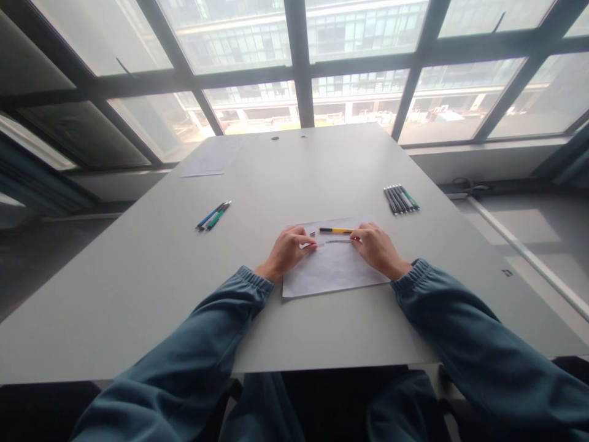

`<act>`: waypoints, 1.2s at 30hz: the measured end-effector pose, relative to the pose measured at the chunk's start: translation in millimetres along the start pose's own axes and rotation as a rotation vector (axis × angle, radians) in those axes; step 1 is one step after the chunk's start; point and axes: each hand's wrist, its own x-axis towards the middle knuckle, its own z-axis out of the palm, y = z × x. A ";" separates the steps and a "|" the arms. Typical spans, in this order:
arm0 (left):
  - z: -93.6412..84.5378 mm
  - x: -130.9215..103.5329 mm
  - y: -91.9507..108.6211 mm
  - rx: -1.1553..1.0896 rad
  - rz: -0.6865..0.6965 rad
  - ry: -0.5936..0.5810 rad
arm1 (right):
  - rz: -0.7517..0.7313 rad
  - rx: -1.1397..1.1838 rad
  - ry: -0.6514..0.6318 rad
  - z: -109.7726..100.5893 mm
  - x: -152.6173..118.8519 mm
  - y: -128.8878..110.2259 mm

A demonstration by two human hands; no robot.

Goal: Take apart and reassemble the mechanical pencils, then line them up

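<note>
You have a pen in separate parts over the white paper [329,273], near your edge of the table [184,294]. Your right hand [377,248] has its thumb and fingertips closed in a pinch on one end of a thin refill [338,241], its other end pointing toward your left hand [286,252]. That left hand has thumb and forefinger nearly together — something small and pale seems to be at their tips, but you can't tell whether they grip it.

The yellow-and-black barrel [335,231] lies just beyond the refill, with a small metal piece [312,234] off its left end. So, judging by how they lie, the refill is out of the barrel and the parts are not joined.

Farther out, a few pens [218,217] lie together on the left, and a neat row of pens [401,200] sits on the right — those look whole, though fine details are too small to tell.
</note>
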 end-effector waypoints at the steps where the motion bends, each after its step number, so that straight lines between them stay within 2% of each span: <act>1: 0.2 0.0 -0.2 -0.004 0.007 -0.002 | -0.006 -0.003 -0.002 0.3 0.1 -0.1; 6: 0.5 0.3 -0.5 0.014 0.040 -0.005 | -0.051 -0.006 -0.008 0.9 0.6 -0.4; 10: 0.2 0.5 -0.2 0.039 0.037 0.048 | -0.079 0.001 0.000 0.4 0.5 -0.8; 17: -0.2 -0.1 2.0 0.035 0.050 0.076 | -0.088 0.027 0.044 -1.1 1.1 -1.5; 25: 0.6 0.6 1.5 0.007 0.115 0.117 | -0.086 0.049 0.024 -4.7 -0.1 -4.9; 36: 0.7 -0.2 1.4 0.014 0.118 0.141 | -0.087 0.057 0.050 -4.6 0.0 -1.4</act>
